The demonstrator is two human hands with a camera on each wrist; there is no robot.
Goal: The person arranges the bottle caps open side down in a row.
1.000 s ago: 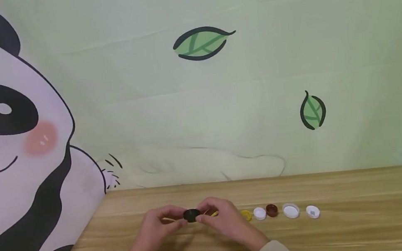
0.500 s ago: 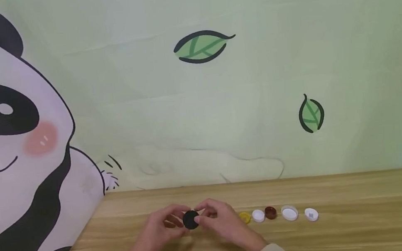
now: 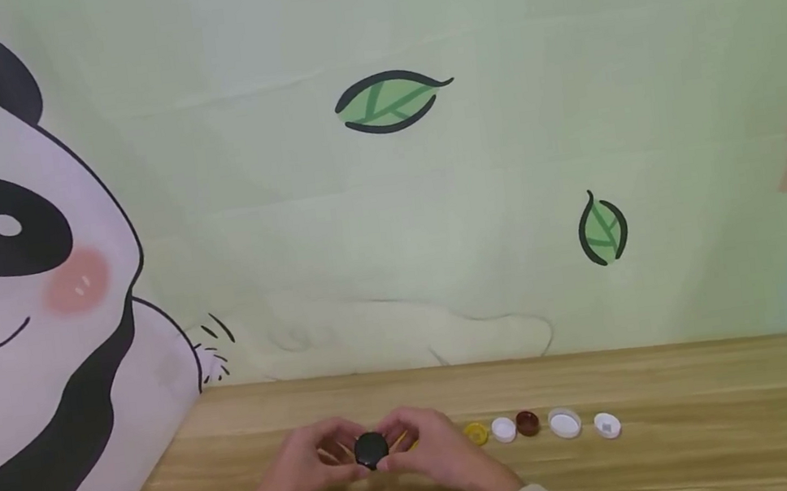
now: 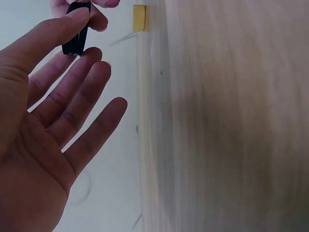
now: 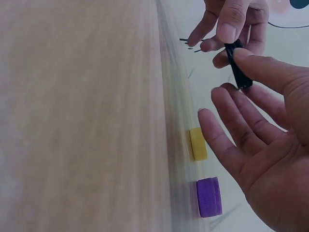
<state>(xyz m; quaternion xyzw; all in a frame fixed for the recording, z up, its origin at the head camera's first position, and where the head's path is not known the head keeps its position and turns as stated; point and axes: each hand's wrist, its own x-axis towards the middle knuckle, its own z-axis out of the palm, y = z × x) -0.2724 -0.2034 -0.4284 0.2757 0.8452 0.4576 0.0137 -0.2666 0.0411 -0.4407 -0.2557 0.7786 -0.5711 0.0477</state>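
A small round black bottle cap (image 3: 371, 450) is held up above the table between both hands, its flat face toward the head camera. My left hand (image 3: 309, 462) pinches its left side, and my right hand (image 3: 429, 447) pinches its right side. In the left wrist view the black cap (image 4: 76, 36) appears edge-on under the thumb, with the other fingers of my left hand (image 4: 53, 106) spread below. From the right wrist, the ribbed side of the black cap (image 5: 239, 65) shows between both thumbs and fingers.
Right of the hands lies a row of caps: yellow (image 3: 476, 433), white (image 3: 504, 429), dark red (image 3: 527, 423), a wider white one (image 3: 564, 423) and another white one (image 3: 607, 425). A purple cap (image 5: 209, 197) shows in the right wrist view. A printed backdrop (image 3: 392, 237) stands behind the wooden table (image 3: 693, 405).
The black cap has turned from a tilted, hollow-looking side view to its flat face. Both hands sit slightly lower in the picture, and the whole view has shifted a little.
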